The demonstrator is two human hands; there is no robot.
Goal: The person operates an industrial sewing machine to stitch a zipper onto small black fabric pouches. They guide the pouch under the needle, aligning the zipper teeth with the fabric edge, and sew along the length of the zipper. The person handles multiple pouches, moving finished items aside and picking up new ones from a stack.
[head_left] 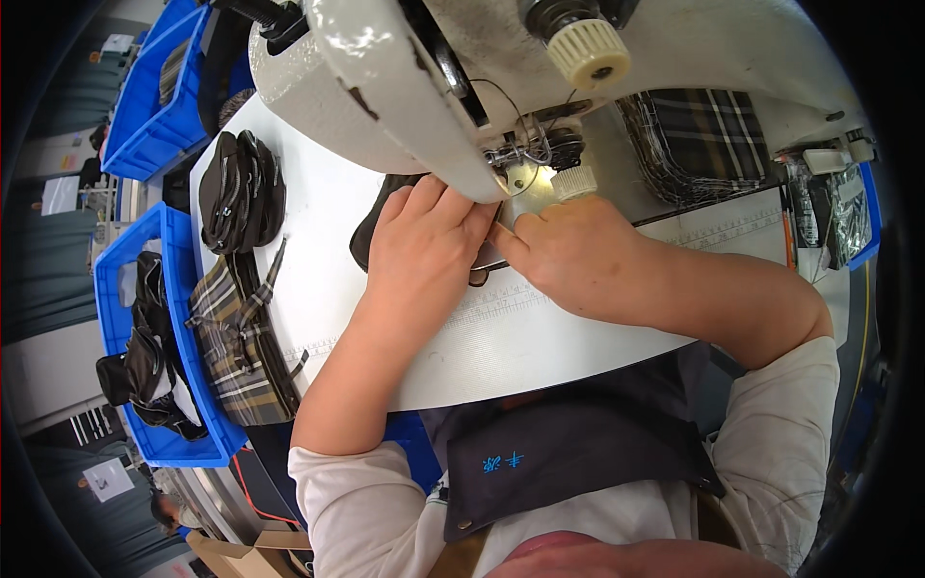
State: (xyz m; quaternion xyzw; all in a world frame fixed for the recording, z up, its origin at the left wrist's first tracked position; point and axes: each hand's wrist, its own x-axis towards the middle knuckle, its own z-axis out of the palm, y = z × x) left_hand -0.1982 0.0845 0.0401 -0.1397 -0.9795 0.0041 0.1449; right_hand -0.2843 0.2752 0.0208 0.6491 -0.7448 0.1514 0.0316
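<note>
White sewing table (424,371) spanning mid-frame under a sewing machine (376,96); 2 blue bins (183,308) standing at frame left. Dark fabric piece (363,241) lying at centre, left hand (424,236) covering part, right hand (578,252) curling its fingers alongside; grip: cannot tell.

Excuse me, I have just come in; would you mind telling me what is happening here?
A person is working at a sewing machine. Their left hand lies over a dark piece on the white table, and their right hand is close beside it, fingers curled, just in front of the needle area. Dark pieces are piled to the left above plaid fabric, and a plaid stack lies to the right.
</note>
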